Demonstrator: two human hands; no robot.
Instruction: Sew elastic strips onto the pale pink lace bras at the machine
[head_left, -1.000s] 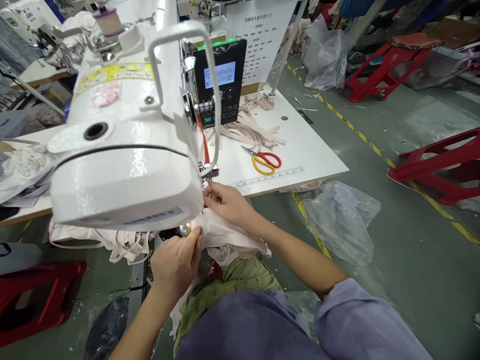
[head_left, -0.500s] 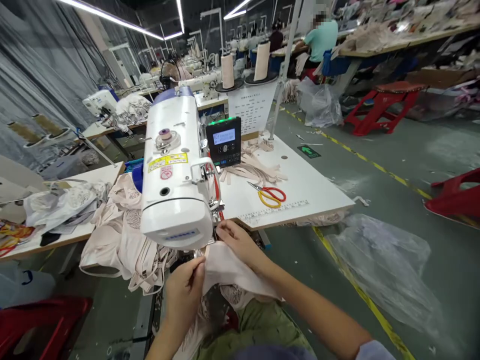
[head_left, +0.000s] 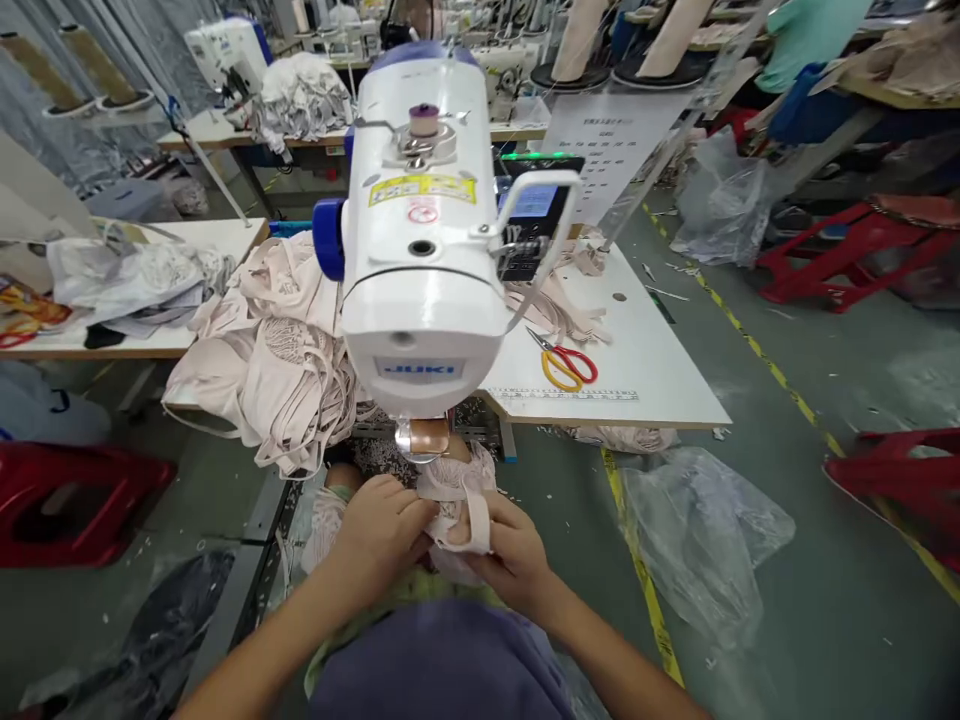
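Below the head of a white sewing machine [head_left: 424, 300], both hands hold a pale pink garment with a strap [head_left: 478, 515], close to my lap. My left hand [head_left: 386, 525] is closed on the garment's left side, fingers curled inward. Around the strap loop my right hand [head_left: 506, 545] is closed, with the strap passing over its fingers. The garment hangs apart from the machine's needle area, just in front of it. Part of the cloth is hidden behind my hands.
A heap of pale pink garments [head_left: 289, 370] lies left of the machine. Red-and-yellow scissors [head_left: 562, 362] and a printed ruler [head_left: 570, 394] are on the white table [head_left: 667, 370] at right. Red stools [head_left: 71, 500] and a plastic bag [head_left: 697, 540] stand or lie on the floor.
Both hands have moved from beside the needle down toward my lap, bringing the garment out from under the machine. The strap now shows at my right hand. My view has tilted downward.
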